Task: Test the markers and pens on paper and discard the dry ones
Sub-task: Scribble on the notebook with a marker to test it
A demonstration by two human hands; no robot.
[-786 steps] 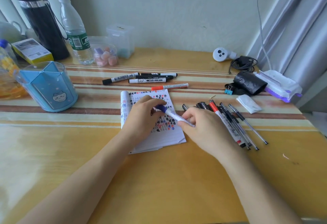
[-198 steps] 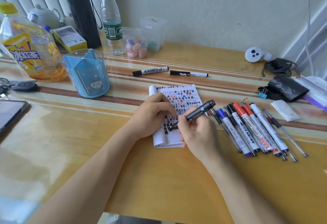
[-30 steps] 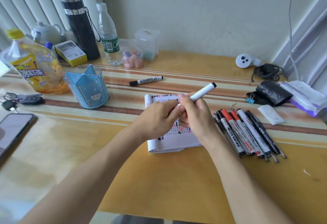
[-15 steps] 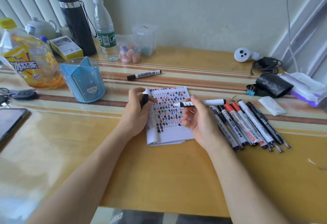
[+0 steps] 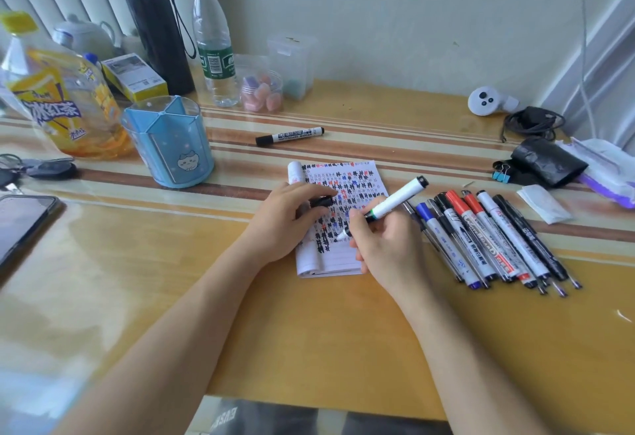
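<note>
Right hand point(image 5: 385, 245) now pinches white marker point(image 5: 395, 202), tip lowered onto notepad point(image 5: 343, 214); left hand point(image 5: 288, 218) still pinches black cap point(image 5: 321, 201).

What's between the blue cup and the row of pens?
Head view: the notepad, left hand with a cap resting on it, right hand holding a marker to it.

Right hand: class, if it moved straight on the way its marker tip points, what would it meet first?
The notepad: the right hand angles its marker down onto the page, seemingly almost touching.
</note>
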